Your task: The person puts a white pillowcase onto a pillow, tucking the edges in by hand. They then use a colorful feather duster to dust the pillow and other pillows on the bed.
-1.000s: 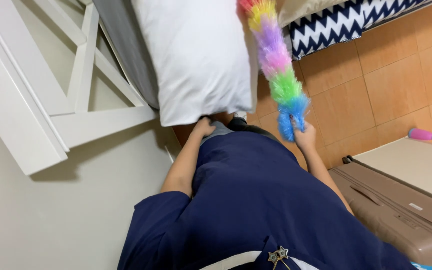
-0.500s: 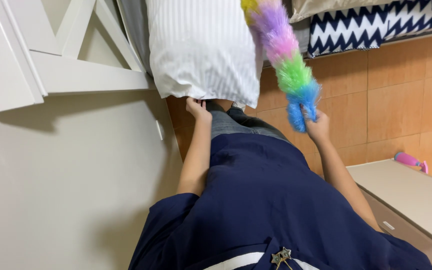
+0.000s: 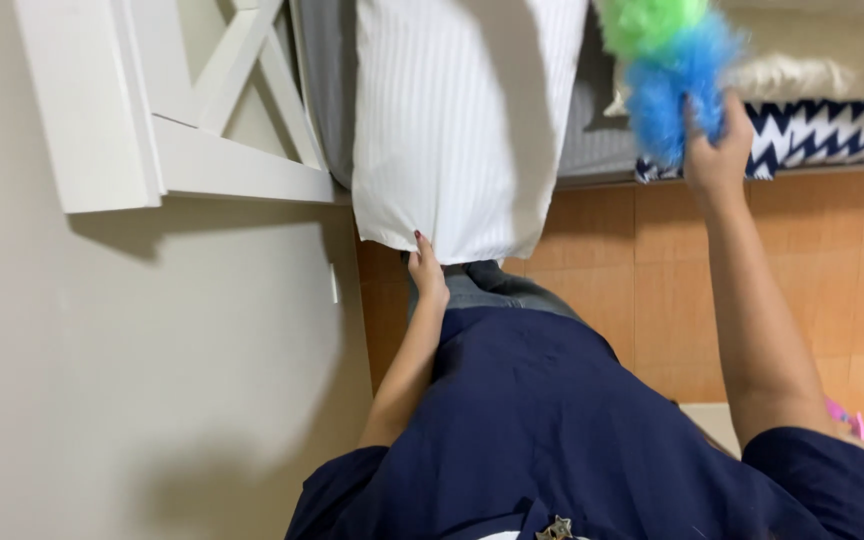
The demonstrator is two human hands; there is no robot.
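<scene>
Two hands in view, both the wearer's own. Nearest the camera: one dark navy top (image 3: 552, 430) fills the lower frame, with one small metal star pin (image 3: 555, 528) at the bottom edge. Left hand (image 3: 426, 272) reaches up, fingers closed on the lower corner of one white striped pillow (image 3: 462, 120); the pillow hangs upright in front of the bed edge, its bottom hem just above the person's grey trousers (image 3: 487, 285). Right hand (image 3: 717, 150) is raised higher and further out, fist wrapped around the base of one fluffy duster (image 3: 667, 60): blue tuft at the grip, green above it, the rest cut off by the top of the frame. Behind that hand: one navy-and-white zigzag cover (image 3: 822, 135) along the bed side, cream bedding above it. One pink item (image 3: 845, 415) shows low right, mostly hidden, can't tell what it is. Floor is orange tile (image 3: 632, 290). Far left: one white headboard (image 3: 182, 110) with crossed slats against a beige wall (image 3: 132, 380), and one small white wall plate (image 3: 333, 283) near the floor line.
</scene>
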